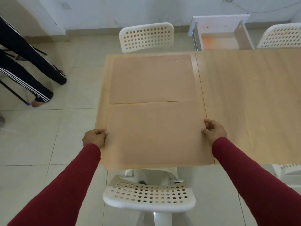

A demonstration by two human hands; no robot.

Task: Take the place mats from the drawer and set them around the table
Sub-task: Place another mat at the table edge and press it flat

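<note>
Two tan place mats lie on the left end of the light wooden table (pixel 247 103). The far mat (pixel 151 79) lies flat by the far edge. The near mat (pixel 156 134) touches it and hangs slightly over the table's near edge. My left hand (pixel 94 138) pinches the near mat's left edge and my right hand (pixel 215 130) pinches its right edge. Beyond the table at the back right stands the open white drawer (pixel 219 36), with an orange-tinted bottom showing inside.
A white perforated chair (pixel 149 194) stands right below me at the table's near edge. Another chair (pixel 146 36) faces it on the far side, a third (pixel 281 36) at the far right. A person's legs (pixel 29 70) are at the left on the tiled floor.
</note>
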